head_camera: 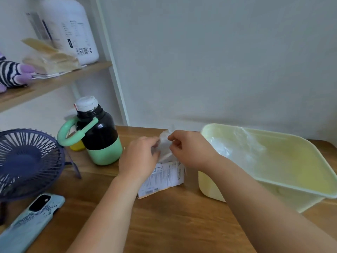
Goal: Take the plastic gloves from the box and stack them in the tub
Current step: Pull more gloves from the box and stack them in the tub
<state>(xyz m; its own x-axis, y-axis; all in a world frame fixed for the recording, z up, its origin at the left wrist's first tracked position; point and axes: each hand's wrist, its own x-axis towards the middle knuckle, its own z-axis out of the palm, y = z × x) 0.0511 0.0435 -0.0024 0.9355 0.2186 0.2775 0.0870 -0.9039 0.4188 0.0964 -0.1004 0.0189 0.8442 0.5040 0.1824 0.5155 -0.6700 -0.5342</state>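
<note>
Both hands, left (140, 157) and right (189, 150), pinched one glove (165, 143) above the box (162, 179) near the desk's (164, 225) rear edge; extra gloves might drag out.

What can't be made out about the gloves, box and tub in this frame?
Head view:
Opening of the box: hidden behind the left hand and right hand; gloves left inside unseen.
The glove both hands pinch: clear, blurred film; one or several, cannot tell.
The stacked gloves in the tub: transparent, uncountable; tub's right end cut by the frame edge.
Print on the box: too small to read.
</note>
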